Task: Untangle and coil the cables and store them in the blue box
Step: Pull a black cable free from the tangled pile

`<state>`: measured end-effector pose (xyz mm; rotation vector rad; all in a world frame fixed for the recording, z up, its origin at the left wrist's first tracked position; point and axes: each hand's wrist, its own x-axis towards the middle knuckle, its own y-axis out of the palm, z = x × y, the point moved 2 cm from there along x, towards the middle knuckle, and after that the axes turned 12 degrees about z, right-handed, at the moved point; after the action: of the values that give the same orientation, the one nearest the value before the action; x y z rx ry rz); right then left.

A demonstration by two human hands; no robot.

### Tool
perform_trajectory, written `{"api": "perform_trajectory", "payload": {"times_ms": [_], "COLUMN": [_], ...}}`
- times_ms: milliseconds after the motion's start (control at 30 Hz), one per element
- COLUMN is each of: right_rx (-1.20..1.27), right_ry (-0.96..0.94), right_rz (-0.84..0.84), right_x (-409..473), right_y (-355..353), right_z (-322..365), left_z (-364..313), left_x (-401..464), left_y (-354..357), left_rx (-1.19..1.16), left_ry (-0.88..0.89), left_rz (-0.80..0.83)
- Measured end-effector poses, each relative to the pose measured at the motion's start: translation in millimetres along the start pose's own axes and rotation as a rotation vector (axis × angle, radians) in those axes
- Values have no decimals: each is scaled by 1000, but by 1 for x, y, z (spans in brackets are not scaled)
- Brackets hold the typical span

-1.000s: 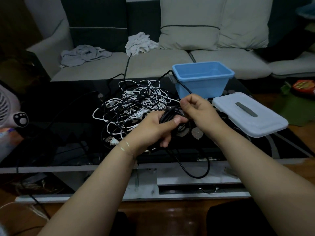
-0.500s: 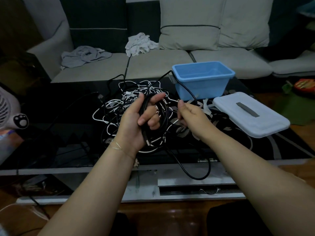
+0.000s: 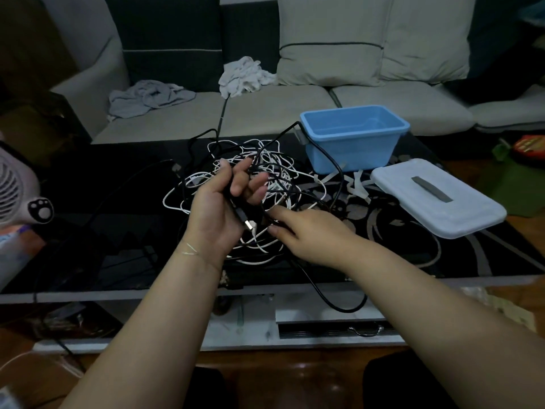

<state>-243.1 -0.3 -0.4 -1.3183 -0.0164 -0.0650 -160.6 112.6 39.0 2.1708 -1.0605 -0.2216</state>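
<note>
Two hands work above the cable tangle [image 3: 259,178] at table centre, left of the empty blue box [image 3: 354,137]. The left hand [image 3: 221,208] grips a limp, light black cable [image 3: 339,184] near its plug; the right hand [image 3: 303,234] pinches it further along, probably the best hold.

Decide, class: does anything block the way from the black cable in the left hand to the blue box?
No lid does: the white lid lies on the table right of the blue box, whose top is open. But the black cable the left hand grips still runs through the cable tangle lying between.
</note>
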Motion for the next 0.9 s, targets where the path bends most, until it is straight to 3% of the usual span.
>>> {"api": "perform_trajectory", "payload": {"times_ms": [133, 267, 433, 533, 633, 767, 900], "right_rx": [-130, -167, -114, -105, 96, 37, 27], "right_ry": [-29, -48, -39, -58, -37, -30, -93], "right_rz": [-26, 44, 175, 173, 216, 93, 25], "right_x": [-4, -7, -8, -10, -15, -15, -15], "right_y": [-5, -4, 2, -5, -12, -15, -18], "right_z": [4, 10, 9, 16, 14, 2, 0], "left_z": [6, 14, 28, 30, 31, 32, 33], "left_x": [1, -1, -4, -7, -6, -1, 1], "left_y": [0, 6, 8, 12, 13, 6, -1], "left_rx": [195, 623, 1028, 1438, 1704, 1832, 1646], "left_ry": [10, 34, 64, 117, 103, -32, -198], "left_rz": [56, 93, 85, 65, 33, 57, 132]}}
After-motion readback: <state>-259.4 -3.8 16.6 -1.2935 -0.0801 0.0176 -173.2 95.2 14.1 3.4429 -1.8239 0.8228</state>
